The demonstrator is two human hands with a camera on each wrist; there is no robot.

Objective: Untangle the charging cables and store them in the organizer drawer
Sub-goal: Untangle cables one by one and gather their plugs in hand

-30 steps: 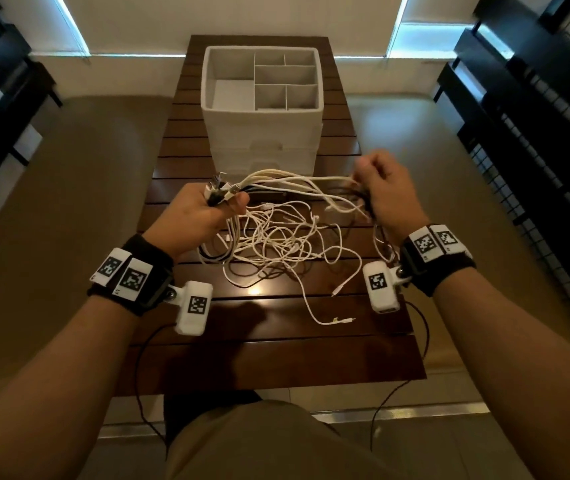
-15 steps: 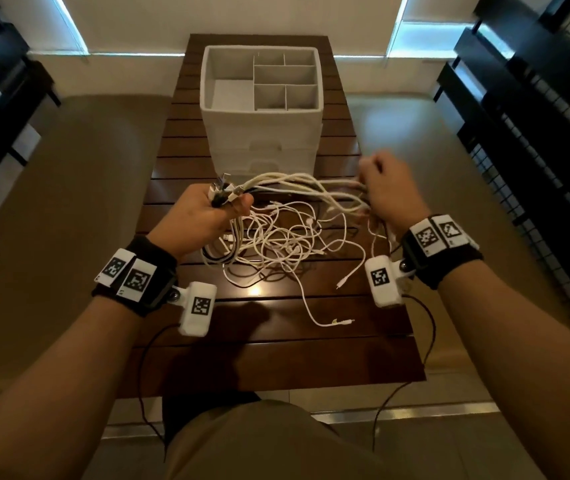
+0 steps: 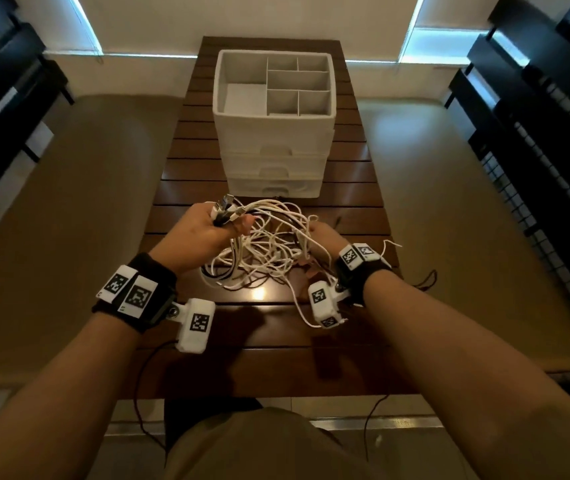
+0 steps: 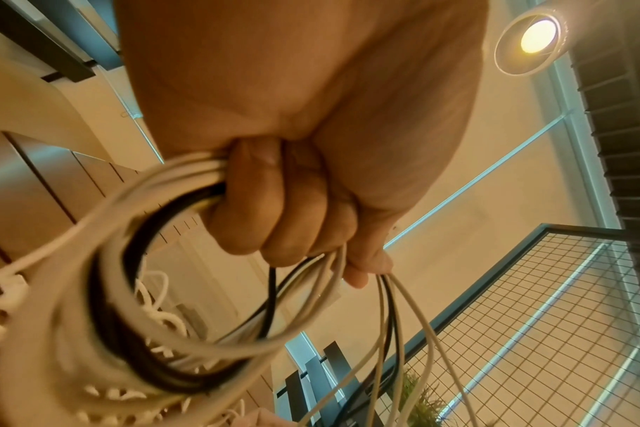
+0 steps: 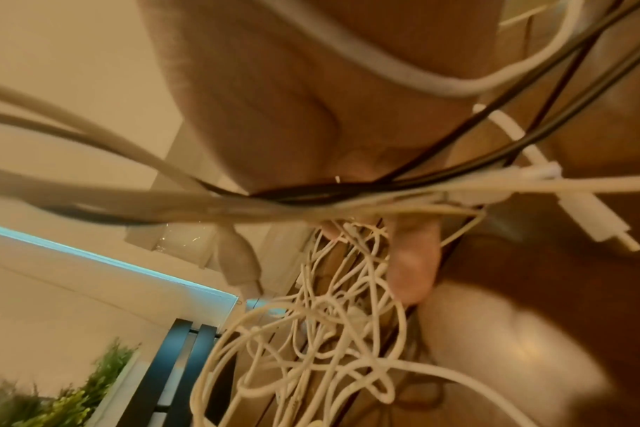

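A tangle of white and black charging cables [image 3: 262, 251] lies on the dark wooden slat table [image 3: 276, 344] between my hands. My left hand [image 3: 204, 230] grips a bunch of cable ends, and their plugs [image 3: 226, 207] stick up out of the fist. In the left wrist view its fingers [image 4: 282, 219] curl round white and black cables [image 4: 154, 303]. My right hand [image 3: 323, 237] is low in the right side of the tangle. In the right wrist view, blurred cables [image 5: 347, 199] cross its palm and one finger [image 5: 413, 260] points into the loops. Behind stands the white organizer [image 3: 273, 140] with its drawers shut.
The organizer's top tray [image 3: 242, 98] has empty compartments. A loose white cable end [image 3: 300, 313] trails toward the table's front, near my right wrist camera. Dark shelving [image 3: 536, 140] and a wire grid stand on the right, and dark furniture [image 3: 3, 109] on the left.
My right hand has moved left and down into the tangle, closer to my left hand. The strands stretched between the hands have gone slack and bunched up.
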